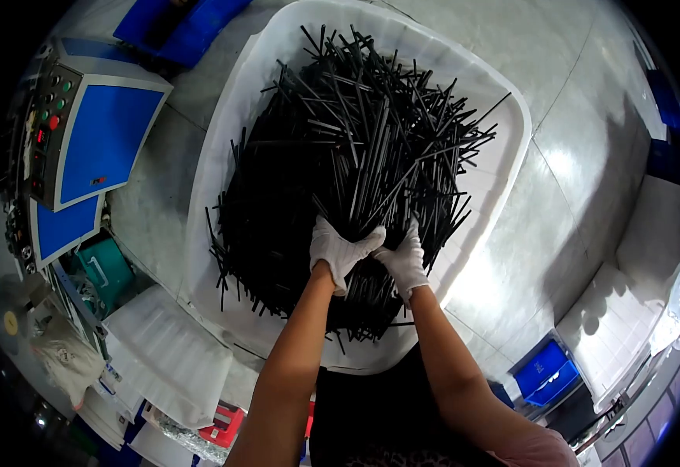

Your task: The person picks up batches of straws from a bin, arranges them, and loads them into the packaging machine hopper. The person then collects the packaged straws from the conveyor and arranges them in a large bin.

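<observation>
A large white tub (206,167) holds a tangled heap of thin black rods (371,156), many pointing in different directions. In a white glove, my left hand (341,247) is closed around a bundle of these rods near the front of the heap. Right beside it, my right hand (404,261), also gloved, grips the bundle from the other side. The thumbs come close together over the rods. Several rods fan out upward from between my hands. The fingertips are hidden among the black rods.
A blue and grey machine (110,128) with buttons stands at the left. Below it are a green bin (106,272) and a white tray (165,354). Blue bins lie at the top (192,35) and lower right (546,373). A white padded surface (608,327) is at the right.
</observation>
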